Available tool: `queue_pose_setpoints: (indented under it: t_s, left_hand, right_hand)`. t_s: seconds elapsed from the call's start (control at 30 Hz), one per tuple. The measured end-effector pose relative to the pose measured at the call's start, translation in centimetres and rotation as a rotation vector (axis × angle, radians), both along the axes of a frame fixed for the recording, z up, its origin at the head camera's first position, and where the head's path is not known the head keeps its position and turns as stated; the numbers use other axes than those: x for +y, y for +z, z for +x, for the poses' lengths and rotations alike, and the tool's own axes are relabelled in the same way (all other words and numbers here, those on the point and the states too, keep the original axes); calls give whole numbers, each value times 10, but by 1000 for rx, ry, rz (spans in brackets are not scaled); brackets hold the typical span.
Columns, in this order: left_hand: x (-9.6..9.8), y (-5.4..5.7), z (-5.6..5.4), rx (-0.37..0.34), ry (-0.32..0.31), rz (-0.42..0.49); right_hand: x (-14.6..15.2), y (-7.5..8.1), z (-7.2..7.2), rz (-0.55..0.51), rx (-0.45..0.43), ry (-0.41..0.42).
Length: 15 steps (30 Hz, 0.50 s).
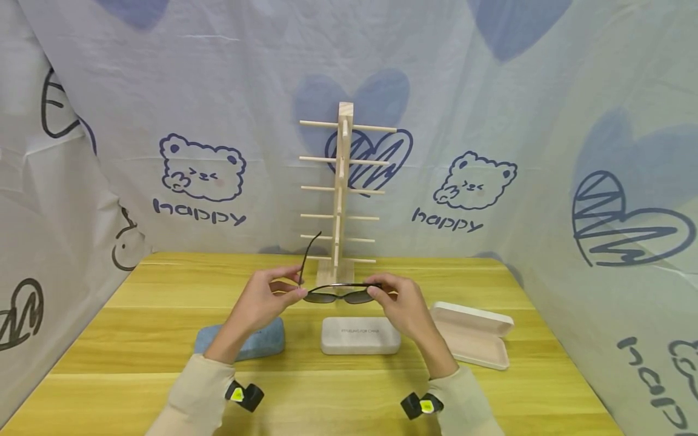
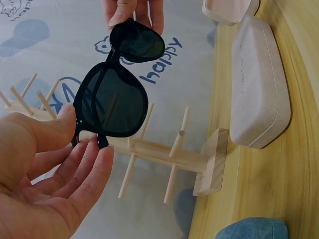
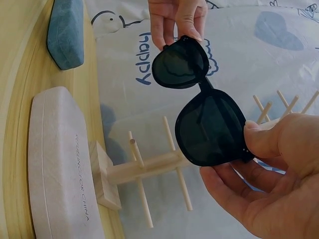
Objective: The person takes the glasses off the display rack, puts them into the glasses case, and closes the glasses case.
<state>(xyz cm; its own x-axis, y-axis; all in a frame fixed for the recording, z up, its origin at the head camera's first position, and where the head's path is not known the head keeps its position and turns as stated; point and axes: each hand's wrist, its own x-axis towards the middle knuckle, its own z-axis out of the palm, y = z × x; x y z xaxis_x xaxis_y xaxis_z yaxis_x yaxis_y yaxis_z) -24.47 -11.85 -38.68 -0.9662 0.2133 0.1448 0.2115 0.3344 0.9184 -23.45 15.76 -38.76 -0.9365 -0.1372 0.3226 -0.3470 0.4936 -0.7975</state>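
Observation:
Black sunglasses (image 1: 357, 297) with dark lenses are held up between both hands, above the table and in front of a wooden rack (image 1: 342, 181). My left hand (image 1: 271, 295) pinches the frame at its left end, thumb on the front and fingers behind, as the left wrist view shows. At the other end my right hand (image 1: 402, 301) pinches the frame the same way. One temple arm (image 1: 308, 257) sticks up and away beside the left fingers; the other lies across behind the lenses. The rack is an upright post with several pairs of thin pegs.
On the table (image 1: 338, 399) a closed blue glasses case (image 1: 264, 340) lies partly behind the left forearm. A closed whitish case (image 1: 360, 336) with printed letters sits in the middle. Right of it, an open pale case (image 1: 474, 336) stands partly behind the right forearm. Printed cloth (image 1: 262, 72) hangs around the table.

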Motion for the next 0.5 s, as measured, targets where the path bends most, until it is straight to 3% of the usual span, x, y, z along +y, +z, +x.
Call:
queue_pose_setpoints:
  t_s: [0.23,0.5]
  left_hand:
    - [2,-1,3,47,-10,-77]
    - [4,-2,2,70,-39,-74]
  right_hand:
    - [0,0,0,5,-5,-5]
    - [1,-1,0,10,-18,-16]
